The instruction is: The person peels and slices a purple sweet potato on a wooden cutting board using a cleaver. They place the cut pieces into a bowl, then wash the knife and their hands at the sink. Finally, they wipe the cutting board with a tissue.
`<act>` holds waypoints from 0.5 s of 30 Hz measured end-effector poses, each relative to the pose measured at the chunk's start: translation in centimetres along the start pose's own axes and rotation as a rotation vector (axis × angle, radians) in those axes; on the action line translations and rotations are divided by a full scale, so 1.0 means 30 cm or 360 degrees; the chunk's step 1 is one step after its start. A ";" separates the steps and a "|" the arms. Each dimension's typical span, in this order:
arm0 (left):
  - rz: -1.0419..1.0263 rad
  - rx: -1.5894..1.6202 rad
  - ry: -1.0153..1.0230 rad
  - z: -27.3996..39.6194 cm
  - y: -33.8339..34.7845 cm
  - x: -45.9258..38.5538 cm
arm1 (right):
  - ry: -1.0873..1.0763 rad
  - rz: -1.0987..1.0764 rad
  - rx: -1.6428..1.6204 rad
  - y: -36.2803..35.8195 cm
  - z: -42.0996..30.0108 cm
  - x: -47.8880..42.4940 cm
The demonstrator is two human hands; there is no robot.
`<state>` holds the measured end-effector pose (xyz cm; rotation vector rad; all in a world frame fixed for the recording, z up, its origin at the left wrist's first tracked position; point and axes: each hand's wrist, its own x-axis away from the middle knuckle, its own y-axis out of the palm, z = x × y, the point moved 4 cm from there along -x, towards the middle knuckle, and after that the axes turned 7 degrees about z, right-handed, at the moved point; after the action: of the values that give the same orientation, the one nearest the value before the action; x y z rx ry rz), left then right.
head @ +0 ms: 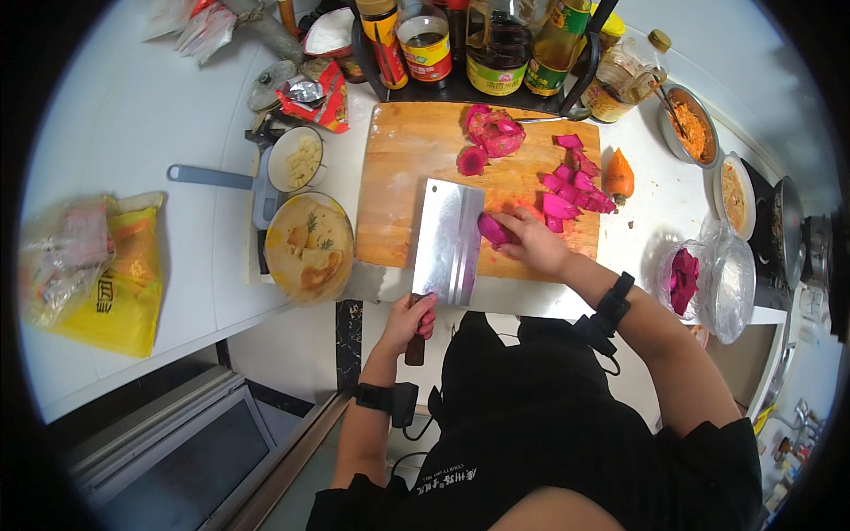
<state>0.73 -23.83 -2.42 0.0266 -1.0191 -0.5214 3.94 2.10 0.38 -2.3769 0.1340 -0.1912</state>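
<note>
My left hand (412,322) grips the dark wooden handle of a cleaver (448,239), whose broad steel blade lies over the near part of a wooden cutting board (392,146). Beside the blade, my right hand (531,242) holds a magenta piece of dragon fruit (495,229) against the board. Cut magenta chunks (574,186) are gathered at the board's right side. Dragon fruit peel (495,131) and a small cup-like peel end (472,160) lie near the far edge. A spoon (564,116) rests there too.
Sauce bottles (498,60) stand in a black rack behind the board. To the left are a bowl of pale chunks (302,159) and a plate with flatbread (311,242). On the right are a carrot stub (619,176), shredded carrot in a bowl (690,129) and a plastic-lined bowl (682,282).
</note>
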 end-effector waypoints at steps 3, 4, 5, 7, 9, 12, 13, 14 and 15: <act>-0.0067 -0.0064 -0.0065 -0.018 0.032 -0.033 | -0.0034 0.0157 -0.0128 0.031 0.020 0.006; -0.0148 -0.0103 -0.0045 -0.017 0.047 -0.040 | -0.0008 0.0196 -0.0241 0.035 0.022 0.011; -0.0142 -0.0150 -0.0004 -0.013 0.054 -0.039 | 0.0021 0.0240 -0.0354 0.039 0.027 0.020; -0.0178 -0.0269 0.0077 0.009 0.098 -0.021 | 0.0051 0.0359 -0.0409 -0.005 0.005 0.047; -0.0198 -0.0388 0.0220 0.062 0.164 0.019 | 0.0095 0.0500 -0.0357 -0.091 -0.021 0.101; -0.0412 -0.0618 0.0396 0.124 0.320 0.036 | 0.0297 0.0741 -0.0584 -0.232 0.007 0.233; -0.0486 -0.0694 0.0398 0.134 0.386 0.036 | 0.0272 0.0883 -0.0627 -0.267 0.036 0.283; -0.0561 -0.0771 0.0398 0.140 0.470 0.033 | 0.0329 0.1023 -0.0665 -0.310 0.071 0.348; -0.0629 -0.0843 0.0395 0.139 0.555 0.030 | 0.0384 0.1155 -0.0707 -0.353 0.108 0.421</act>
<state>4.41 -8.71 4.85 -0.1779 -0.6082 -1.1091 17.38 10.04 6.59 -2.5474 1.2362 -0.1000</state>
